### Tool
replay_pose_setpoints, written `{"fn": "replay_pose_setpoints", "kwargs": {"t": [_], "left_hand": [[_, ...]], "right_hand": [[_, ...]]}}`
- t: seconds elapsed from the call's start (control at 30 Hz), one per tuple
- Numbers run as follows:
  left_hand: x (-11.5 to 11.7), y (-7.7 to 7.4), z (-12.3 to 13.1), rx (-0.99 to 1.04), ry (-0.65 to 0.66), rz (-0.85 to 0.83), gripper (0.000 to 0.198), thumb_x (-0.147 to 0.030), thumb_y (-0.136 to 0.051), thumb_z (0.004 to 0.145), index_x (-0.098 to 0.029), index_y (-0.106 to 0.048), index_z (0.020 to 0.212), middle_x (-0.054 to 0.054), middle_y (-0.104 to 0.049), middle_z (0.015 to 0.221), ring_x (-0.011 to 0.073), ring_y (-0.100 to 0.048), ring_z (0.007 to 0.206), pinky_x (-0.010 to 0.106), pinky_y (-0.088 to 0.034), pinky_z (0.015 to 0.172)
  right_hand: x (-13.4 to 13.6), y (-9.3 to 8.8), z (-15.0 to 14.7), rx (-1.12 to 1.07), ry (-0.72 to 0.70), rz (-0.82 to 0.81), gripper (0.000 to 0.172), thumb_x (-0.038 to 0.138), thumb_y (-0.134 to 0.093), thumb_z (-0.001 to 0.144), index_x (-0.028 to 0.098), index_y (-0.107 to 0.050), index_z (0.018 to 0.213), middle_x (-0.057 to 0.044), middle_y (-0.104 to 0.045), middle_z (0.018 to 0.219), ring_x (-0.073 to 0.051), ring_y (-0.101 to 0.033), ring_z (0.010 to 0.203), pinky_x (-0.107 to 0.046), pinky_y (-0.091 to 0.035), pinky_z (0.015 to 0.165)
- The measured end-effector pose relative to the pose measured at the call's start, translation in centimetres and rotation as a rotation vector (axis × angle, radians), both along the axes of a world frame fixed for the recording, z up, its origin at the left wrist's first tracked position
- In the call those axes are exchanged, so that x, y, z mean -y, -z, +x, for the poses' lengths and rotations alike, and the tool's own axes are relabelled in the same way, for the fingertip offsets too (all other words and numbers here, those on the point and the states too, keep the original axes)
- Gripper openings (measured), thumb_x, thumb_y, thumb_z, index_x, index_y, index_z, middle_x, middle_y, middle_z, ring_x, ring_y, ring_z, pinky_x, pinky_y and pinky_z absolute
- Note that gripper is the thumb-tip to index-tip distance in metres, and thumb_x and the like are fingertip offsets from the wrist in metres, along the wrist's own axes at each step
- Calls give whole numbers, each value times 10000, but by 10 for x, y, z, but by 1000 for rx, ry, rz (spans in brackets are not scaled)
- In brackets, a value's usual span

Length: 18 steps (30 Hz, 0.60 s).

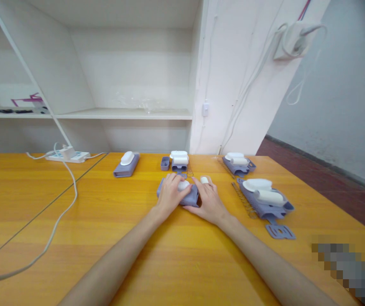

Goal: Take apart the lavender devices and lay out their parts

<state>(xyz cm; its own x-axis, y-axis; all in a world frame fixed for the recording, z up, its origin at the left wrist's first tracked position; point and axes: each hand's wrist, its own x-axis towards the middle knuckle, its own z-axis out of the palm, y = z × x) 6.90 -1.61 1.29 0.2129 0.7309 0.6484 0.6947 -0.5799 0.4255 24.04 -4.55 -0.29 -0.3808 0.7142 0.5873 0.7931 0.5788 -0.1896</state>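
Note:
A purple-grey plastic housing point(190, 198) lies on the wooden table in front of me, with a white rounded part point(183, 185) on its top. My left hand point(172, 193) is closed around the housing's left and upper side, its thumb across the top. At the housing's right end is my right hand point(208, 199), thumb low and index finger at the upper edge. A white cylinder point(204, 180) shows among the right hand's fingers, partly hidden by them. The housing's underside is out of sight.
Similar purple-grey units with white parts stand at the back left point(126, 165), back centre point(179, 161), back right point(239, 164) and right point(265, 197). A metal spring point(243, 199) lies beside the right one. A power strip point(68, 156) and white cable point(70, 212) are on the left.

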Motion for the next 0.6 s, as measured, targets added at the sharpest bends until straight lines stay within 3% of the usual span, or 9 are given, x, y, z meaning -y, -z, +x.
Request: {"fn": "replay_pose_setpoints", "kwargs": {"t": [0.23, 0.4, 0.5, 0.6], "left_hand": [[-4, -13, -2, 135, 56, -11, 184, -373, -531, 841, -199, -562, 789, 19, -574, 807, 158, -544, 814, 286, -432, 752], [-6, -24, -12, -160, 198, -83, 356, -520, -643, 707, -228, -622, 910, 44, -617, 941, 215, -565, 916, 329, -439, 815], [-8, -29, -20, -288, 274, -137, 406, -484, -656, 694, -257, -622, 1029, 53, -636, 1029, 234, -580, 959, 332, -447, 828], [-9, -37, -26, -324, 347, -172, 344, -374, -644, 692, -273, -636, 1021, 30, -668, 987, 223, -615, 896, 301, -463, 776]], "right_hand": [[0, 0, 0, 34, 2, 1, 865, 548, -659, 691, 154, -296, 1370, -142, -532, 1238, -290, -464, 1156, -509, -217, 1051], [0, 2, 0, 38, 11, 1, 904, 559, -658, 689, 121, -271, 1379, -163, -555, 1200, -297, -474, 1144, -521, -197, 1060], [1, 3, 0, 36, 12, -5, 911, 562, -657, 689, 131, -260, 1386, -158, -558, 1195, -304, -474, 1143, -533, -189, 1059], [1, 2, 0, 40, 18, -12, 921, 554, -670, 677, 133, -261, 1386, -151, -545, 1215, -302, -466, 1151, -531, -185, 1065]]}}
